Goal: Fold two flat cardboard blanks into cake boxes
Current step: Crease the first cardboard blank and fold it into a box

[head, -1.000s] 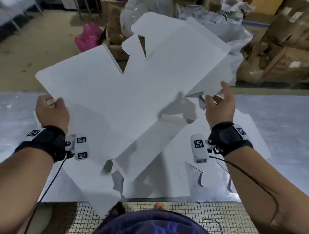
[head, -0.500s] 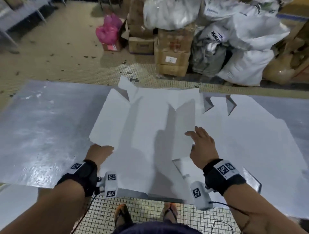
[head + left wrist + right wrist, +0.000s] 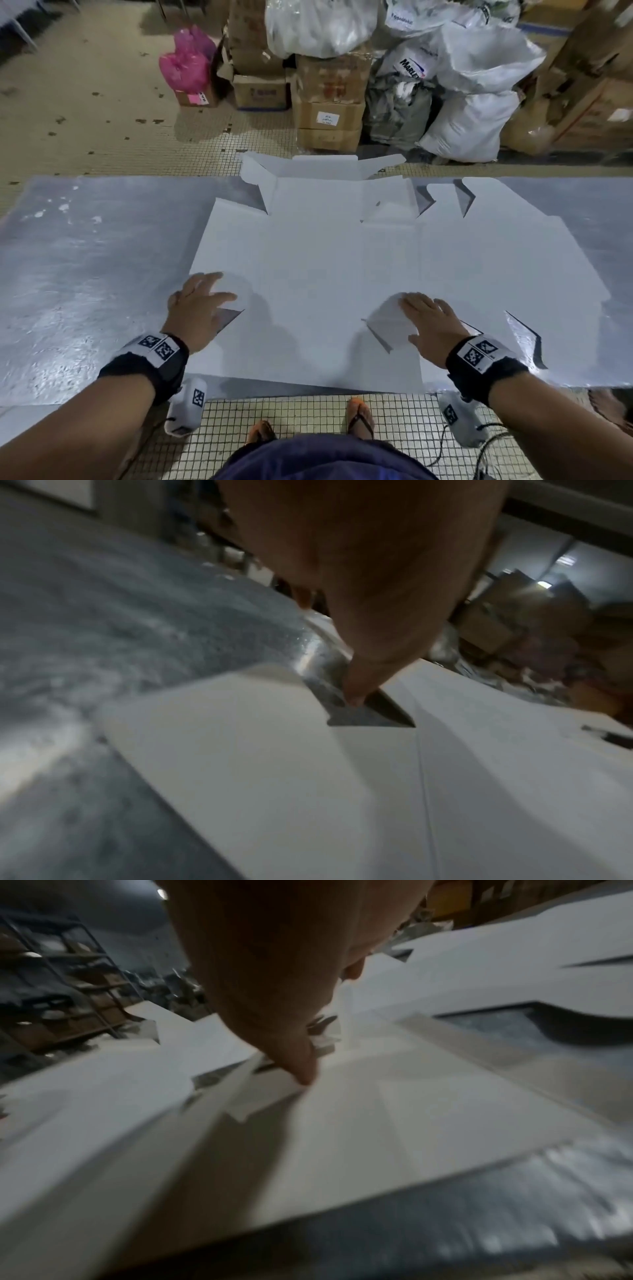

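Note:
A white cardboard blank [image 3: 315, 274] lies flat on the silver table [image 3: 85, 274], its far flaps bent up a little. A second blank [image 3: 513, 260] lies under it and sticks out to the right. My left hand [image 3: 200, 308] rests on the near left corner by a rounded flap [image 3: 239, 291]. In the left wrist view its thumb [image 3: 356, 691] touches the table inside the notch. My right hand [image 3: 433, 322] holds the near right rounded flap [image 3: 390, 322], which is raised off the blank. The thumb [image 3: 301, 1064] is against that flap's [image 3: 267, 1093] edge.
Beyond the table's far edge stand cardboard boxes [image 3: 329, 113], white sacks [image 3: 472, 130] and a pink bag [image 3: 186, 65] on a tiled floor. My sandalled feet [image 3: 359, 421] are at the table's near edge. Bare tabletop stretches to the left of the blanks.
The blank, held up in the air a second ago, now lies flat on the other one. Both hands moved to its near corner flaps, and the right flap has lifted.

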A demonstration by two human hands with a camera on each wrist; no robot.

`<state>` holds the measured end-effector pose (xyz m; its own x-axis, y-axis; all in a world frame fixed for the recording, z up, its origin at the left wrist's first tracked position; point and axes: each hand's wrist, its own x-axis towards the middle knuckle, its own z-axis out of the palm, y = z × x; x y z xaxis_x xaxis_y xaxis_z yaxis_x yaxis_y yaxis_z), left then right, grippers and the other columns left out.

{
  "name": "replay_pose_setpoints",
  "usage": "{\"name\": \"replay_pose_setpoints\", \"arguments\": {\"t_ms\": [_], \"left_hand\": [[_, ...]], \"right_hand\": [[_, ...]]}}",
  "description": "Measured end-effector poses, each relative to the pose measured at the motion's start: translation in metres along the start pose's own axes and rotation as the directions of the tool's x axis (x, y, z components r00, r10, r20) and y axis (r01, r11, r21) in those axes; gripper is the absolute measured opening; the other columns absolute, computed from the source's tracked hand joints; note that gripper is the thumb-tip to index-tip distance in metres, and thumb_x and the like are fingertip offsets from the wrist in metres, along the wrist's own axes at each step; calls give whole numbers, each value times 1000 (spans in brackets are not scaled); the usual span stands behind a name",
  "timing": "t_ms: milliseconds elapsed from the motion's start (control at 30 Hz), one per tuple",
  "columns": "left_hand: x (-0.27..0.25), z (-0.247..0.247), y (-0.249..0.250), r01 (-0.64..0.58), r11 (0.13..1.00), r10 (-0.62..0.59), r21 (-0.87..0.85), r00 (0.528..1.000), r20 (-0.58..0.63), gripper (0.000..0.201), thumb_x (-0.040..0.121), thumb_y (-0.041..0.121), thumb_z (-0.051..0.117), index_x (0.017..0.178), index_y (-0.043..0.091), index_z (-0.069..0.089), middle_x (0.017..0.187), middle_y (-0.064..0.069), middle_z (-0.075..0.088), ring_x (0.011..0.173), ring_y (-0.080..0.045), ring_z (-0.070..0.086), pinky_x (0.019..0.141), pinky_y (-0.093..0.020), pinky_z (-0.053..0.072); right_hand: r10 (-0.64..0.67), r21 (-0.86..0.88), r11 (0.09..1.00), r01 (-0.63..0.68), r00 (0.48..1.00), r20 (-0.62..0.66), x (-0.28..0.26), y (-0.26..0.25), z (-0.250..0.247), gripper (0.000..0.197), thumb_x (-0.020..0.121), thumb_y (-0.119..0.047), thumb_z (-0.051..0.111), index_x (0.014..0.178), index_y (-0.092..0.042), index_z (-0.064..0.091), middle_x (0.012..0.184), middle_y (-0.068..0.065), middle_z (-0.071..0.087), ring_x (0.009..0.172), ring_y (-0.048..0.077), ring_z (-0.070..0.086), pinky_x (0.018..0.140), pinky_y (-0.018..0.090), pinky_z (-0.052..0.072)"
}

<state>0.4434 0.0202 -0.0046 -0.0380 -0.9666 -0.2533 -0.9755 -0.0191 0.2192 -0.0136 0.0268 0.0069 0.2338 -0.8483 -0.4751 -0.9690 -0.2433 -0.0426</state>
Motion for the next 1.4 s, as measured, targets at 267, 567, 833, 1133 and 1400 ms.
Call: {"name": "replay_pose_setpoints", "arguments": {"t_ms": [267, 567, 833, 1133, 1400], "left_hand": [[13, -6, -42, -177, 967, 213, -184, 956, 202, 68, 88, -18, 37, 135, 26, 58, 147, 23, 28, 145, -13, 29, 113, -15, 15], [0, -15, -75, -212, 976, 218, -50, 951, 219, 81, 89, -15, 53, 145, 42, 40, 152, 31, 19, 144, 1, 16, 117, -23, 26], [-3, -10, -80, -172, 961, 211, -217, 962, 172, 57, 92, 2, 65, 130, 45, 58, 145, 34, 36, 144, -1, 25, 111, -18, 30], [-2, -14, -53, 282, 692, -273, -664, 954, 122, 42, 73, 14, 82, 111, 30, 71, 121, 3, 69, 110, -19, 64, 97, -34, 49], [-1, -3, -9, 11, 907, 7, -421, 999, 43, 60, 61, 50, 46, 109, 85, 36, 133, 25, 42, 133, -16, 31, 112, -39, 31]], "right_hand": [[-4, 101, 995, 3, 1000, 12, 2, 12, 14, 88, 85, -32, 66, 157, -31, 15, 164, -13, 5, 151, 10, 5, 120, 39, 21], [-1, -7, 1000, 0, 999, -34, 5, -2, 9, 80, 86, -23, 59, 154, -40, 19, 160, -5, 11, 149, 19, 7, 116, 44, 24], [-8, 123, 992, 32, 981, -193, 14, 9, 25, 95, 34, -32, 99, 115, -41, 52, 115, -6, 48, 103, 24, 61, 55, 45, 55], [298, 667, 745, -13, 901, -316, 7, 1, 16, 54, 63, -49, 62, 111, -27, 72, 103, -28, 47, 122, 16, 47, 108, 41, 31], [173, 493, 869, -45, 961, -217, 22, 6, 34, 54, 62, -65, 73, 114, -55, 59, 115, -25, 38, 126, 4, 28, 93, 30, 22]]}}
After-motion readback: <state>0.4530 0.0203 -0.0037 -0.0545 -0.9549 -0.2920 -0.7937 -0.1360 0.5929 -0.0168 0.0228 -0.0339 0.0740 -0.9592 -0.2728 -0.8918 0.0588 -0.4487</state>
